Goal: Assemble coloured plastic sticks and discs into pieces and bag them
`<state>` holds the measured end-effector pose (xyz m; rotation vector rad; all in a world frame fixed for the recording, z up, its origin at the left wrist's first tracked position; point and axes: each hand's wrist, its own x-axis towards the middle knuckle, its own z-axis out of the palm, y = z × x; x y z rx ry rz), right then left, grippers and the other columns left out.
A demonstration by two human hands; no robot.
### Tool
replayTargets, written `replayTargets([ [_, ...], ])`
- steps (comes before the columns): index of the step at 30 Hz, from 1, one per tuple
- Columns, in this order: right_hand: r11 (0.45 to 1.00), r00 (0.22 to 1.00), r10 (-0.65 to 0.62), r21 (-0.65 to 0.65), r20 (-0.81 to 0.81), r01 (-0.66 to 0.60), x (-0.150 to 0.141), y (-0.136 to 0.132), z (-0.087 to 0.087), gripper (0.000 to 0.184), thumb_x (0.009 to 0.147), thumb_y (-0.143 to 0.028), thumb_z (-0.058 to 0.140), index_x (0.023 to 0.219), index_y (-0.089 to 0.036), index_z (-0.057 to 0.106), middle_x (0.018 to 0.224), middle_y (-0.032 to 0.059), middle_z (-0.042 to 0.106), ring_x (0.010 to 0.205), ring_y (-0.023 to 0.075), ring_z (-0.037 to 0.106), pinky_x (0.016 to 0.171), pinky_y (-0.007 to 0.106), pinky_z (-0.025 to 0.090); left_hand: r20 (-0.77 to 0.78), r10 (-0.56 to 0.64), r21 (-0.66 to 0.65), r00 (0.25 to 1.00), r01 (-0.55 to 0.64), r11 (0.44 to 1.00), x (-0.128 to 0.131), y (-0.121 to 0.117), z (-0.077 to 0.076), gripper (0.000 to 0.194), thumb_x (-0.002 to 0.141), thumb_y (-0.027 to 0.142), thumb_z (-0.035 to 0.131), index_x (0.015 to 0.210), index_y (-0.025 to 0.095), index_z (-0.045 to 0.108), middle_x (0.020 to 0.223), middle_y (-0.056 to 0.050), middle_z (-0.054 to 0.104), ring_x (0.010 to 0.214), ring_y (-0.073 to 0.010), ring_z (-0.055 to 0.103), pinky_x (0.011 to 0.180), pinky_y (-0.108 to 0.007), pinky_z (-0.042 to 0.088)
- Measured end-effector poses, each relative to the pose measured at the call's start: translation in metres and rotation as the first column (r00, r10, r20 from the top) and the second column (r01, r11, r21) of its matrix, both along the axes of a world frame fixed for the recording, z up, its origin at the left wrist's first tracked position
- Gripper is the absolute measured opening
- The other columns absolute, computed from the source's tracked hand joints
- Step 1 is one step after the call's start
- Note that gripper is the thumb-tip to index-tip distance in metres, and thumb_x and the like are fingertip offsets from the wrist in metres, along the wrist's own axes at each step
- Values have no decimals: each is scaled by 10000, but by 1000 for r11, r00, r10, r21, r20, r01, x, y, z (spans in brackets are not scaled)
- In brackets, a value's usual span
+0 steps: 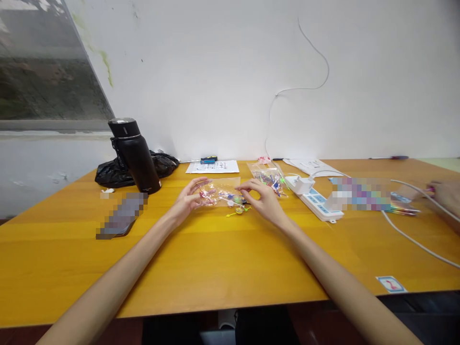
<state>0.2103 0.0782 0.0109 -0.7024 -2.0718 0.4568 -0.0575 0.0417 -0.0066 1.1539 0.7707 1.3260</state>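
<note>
A small clear plastic bag (221, 191) with several colourful little pieces inside lies on the yellow wooden table (215, 258). My left hand (189, 199) pinches its left end, fingers closed on the plastic. My right hand (260, 196) grips its right end the same way. Just in front of the bag, a yellow piece on a thin stick (237, 211) rests on the table. A second clear bag (270, 178) of similar colourful pieces lies just behind my right hand.
A black flask (134, 153) and black plastic bag (115, 173) stand at the back left. A white power strip (318, 200) with a plug and cables lies on the right. Papers (212, 166) sit by the wall. Another person's hand (445, 195) is at the right edge.
</note>
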Motion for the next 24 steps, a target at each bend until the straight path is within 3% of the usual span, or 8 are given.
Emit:
replayTargets([
  [3, 984, 987, 160, -80, 19, -158, -1, -2, 3, 290, 975, -244, 512, 1150, -280, 741, 1168, 44, 733, 1127, 218, 658, 1009, 406, 499, -38, -33, 6, 999, 34, 999, 3, -6, 5, 655, 684, 71, 617, 1297, 298, 583, 1521, -72, 475, 1312, -319, 540, 1027, -480, 512],
  [8, 887, 921, 387, -291, 41, -360, 3, -2, 4, 372, 970, -174, 466, 1220, -295, 713, 1285, 6, 696, 1240, 195, 624, 1099, 436, 470, -108, -98, 19, 989, 100, 995, 9, -14, 13, 645, 722, 83, 616, 1317, 329, 578, 1553, -52, 439, 1342, -299, 507, 1053, -457, 488],
  [14, 819, 852, 511, -365, 115, -443, 3, -9, 10, 484, 936, -49, 439, 1262, -313, 681, 1215, -5, 729, 1047, 154, 704, 976, 384, 564, -161, -167, 32, 973, 174, 984, 11, -15, 9, 582, 761, 111, 607, 1309, 308, 614, 1555, -57, 432, 1436, -344, 386, 1036, -469, 498],
  [20, 807, 814, 551, -369, 185, -462, -1, -16, 13, 521, 951, -39, 444, 1286, -378, 654, 1318, -39, 672, 1251, 169, 604, 1083, 423, 496, -142, -211, 26, 967, 216, 976, 12, -13, 4, 559, 787, 167, 639, 1330, 300, 612, 1538, -85, 454, 1383, -370, 459, 1044, -492, 493],
  [24, 794, 813, 552, -417, 187, -443, -1, -19, 12, 447, 984, -110, 474, 1300, -378, 642, 1380, -40, 629, 1313, 181, 555, 1133, 449, 448, -144, -230, 27, 962, 236, 971, 13, -14, 4, 554, 799, 163, 644, 1331, 309, 606, 1548, -79, 440, 1383, -365, 463, 1065, -497, 475],
])
